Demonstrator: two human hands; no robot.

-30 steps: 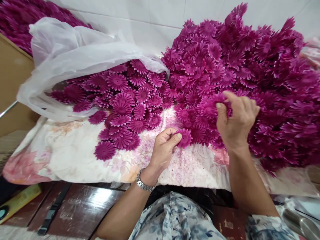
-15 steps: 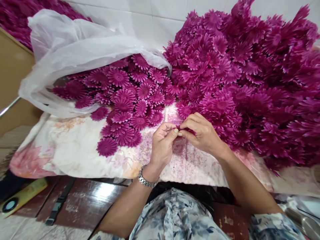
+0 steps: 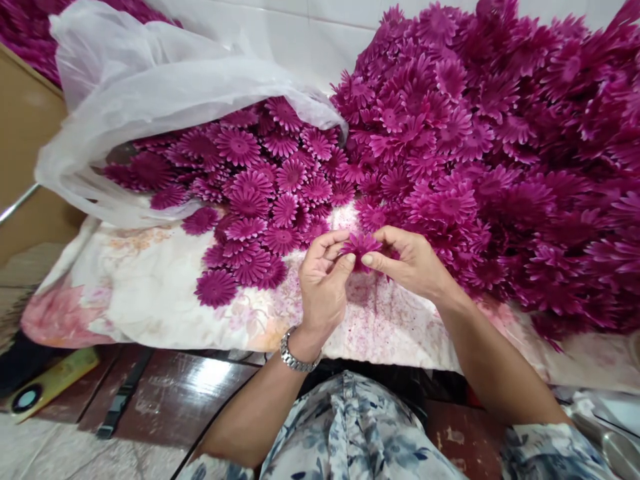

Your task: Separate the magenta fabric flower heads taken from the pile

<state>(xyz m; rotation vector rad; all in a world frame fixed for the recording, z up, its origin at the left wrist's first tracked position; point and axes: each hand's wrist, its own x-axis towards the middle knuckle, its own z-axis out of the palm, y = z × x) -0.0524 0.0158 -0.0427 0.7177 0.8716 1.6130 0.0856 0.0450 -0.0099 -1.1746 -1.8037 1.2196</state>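
Between my two hands is a magenta artificial flower (image 3: 362,248), its petals spread out. My left hand (image 3: 324,273), with a metal watch (image 3: 296,353) on the wrist, pinches the flower's left side between thumb and fingers. On the opposite side, my right hand (image 3: 407,262) grips it with thumb and forefinger; part of the petals is hidden behind the fingers. Loose flat flower heads (image 3: 250,207) lie to the left, spilling from a white plastic bag (image 3: 165,87). Close by my right hand rises a large heap of layered magenta flowers (image 3: 480,147).
A floral cloth (image 3: 150,287) covers the work surface and carries magenta specks. White wall tiles (image 3: 285,33) stand behind. At the left are a cardboard box (image 3: 30,147) and, lower down, a yellow object (image 3: 55,387) beside a black strap (image 3: 123,393).
The magenta petals, pinched small and mostly hidden half a second ago, now show spread between my hands. My fingertips have moved slightly apart. The view has shifted a little.
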